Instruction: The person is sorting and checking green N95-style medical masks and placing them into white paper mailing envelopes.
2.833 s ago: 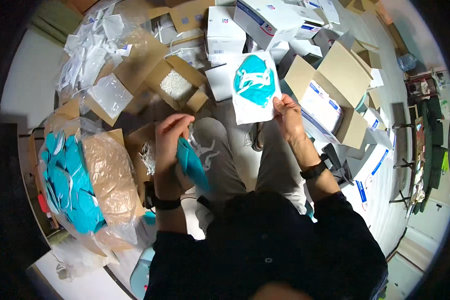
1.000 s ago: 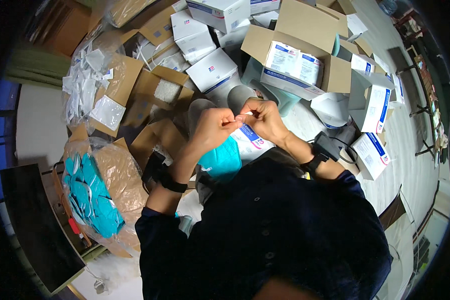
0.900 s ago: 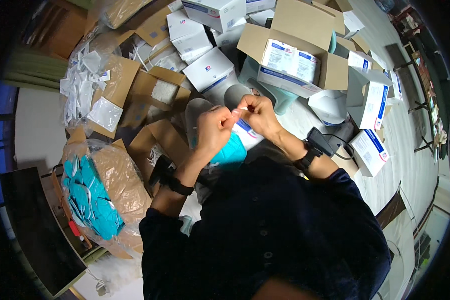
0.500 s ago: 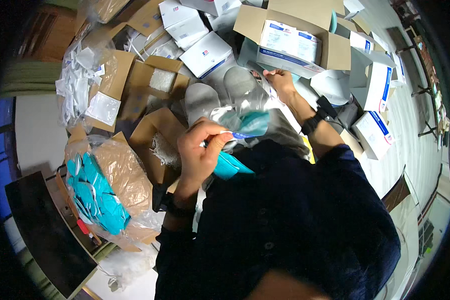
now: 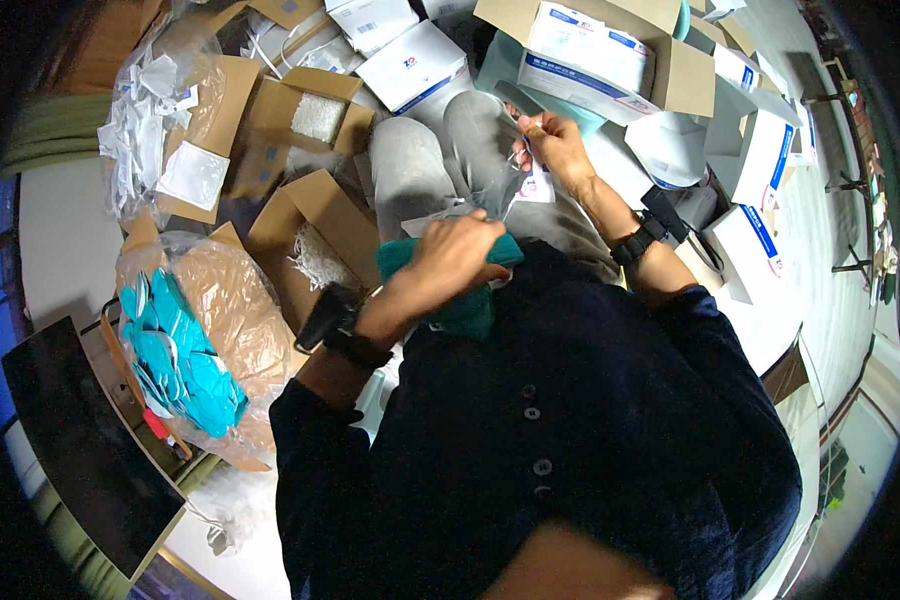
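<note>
Above my lap, my left hand (image 5: 453, 255) is closed, with a teal folded face mask (image 5: 511, 249) showing between its thumb and fingers. More teal fabric (image 5: 460, 315) lies below that hand, against my dark shirt. Farther off and to the right, my right hand (image 5: 553, 152) pinches a clear plastic bag (image 5: 500, 195) that reaches down toward the left hand's fingertips. A white piece with blue print (image 5: 538, 184) hangs just under the right hand's fingers. How the bag meets the left hand is partly hidden.
An open carton (image 5: 592, 80) holding white packets stands ahead at the right. On the left, a plastic-lined carton (image 5: 245, 310) contains several teal masks (image 5: 177, 350). Small brown boxes (image 5: 315, 215) with white strings sit between it and my knees. White boxes (image 5: 757, 240) line the right.
My left hand has moved right and turned palm down over my lap. My right hand has come back from the open carton, and the clear bag now hangs from it.
</note>
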Demonstrator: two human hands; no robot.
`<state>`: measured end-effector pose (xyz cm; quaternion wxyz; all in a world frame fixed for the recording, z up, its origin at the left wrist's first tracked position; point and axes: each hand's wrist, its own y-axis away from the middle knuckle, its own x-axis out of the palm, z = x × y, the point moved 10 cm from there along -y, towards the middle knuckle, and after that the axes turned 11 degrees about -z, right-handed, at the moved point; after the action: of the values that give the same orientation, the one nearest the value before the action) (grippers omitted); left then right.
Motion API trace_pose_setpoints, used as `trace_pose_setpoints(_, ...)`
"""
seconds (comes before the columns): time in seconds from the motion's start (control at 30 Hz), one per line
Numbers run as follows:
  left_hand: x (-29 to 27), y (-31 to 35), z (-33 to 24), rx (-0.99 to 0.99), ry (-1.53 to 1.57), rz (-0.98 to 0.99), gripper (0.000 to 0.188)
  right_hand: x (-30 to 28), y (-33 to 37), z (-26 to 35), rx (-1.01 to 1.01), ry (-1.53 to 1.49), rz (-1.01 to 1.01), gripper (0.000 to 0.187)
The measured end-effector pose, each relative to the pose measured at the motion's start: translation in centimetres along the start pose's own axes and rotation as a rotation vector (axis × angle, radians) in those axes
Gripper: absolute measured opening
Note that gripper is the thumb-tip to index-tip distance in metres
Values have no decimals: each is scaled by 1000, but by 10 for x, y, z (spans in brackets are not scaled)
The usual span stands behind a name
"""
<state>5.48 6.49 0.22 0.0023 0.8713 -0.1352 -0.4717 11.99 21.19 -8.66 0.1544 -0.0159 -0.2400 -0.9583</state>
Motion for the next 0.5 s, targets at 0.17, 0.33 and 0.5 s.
trace_pose_setpoints(0.17, 42, -1, 0, 100, -251, 78, 24, 3, 0, -10, 35, -76, -9, 24)
trace_pose_setpoints(0.33, -29, 6, 2, -53, 54, -268, 11, -4, 2, 4, -63, -21, -91, 23)
trace_pose_setpoints(0.5, -142, 56, 36, -213, 561, -871, 7, -14, 10, 34, -305, 263, -195, 22)
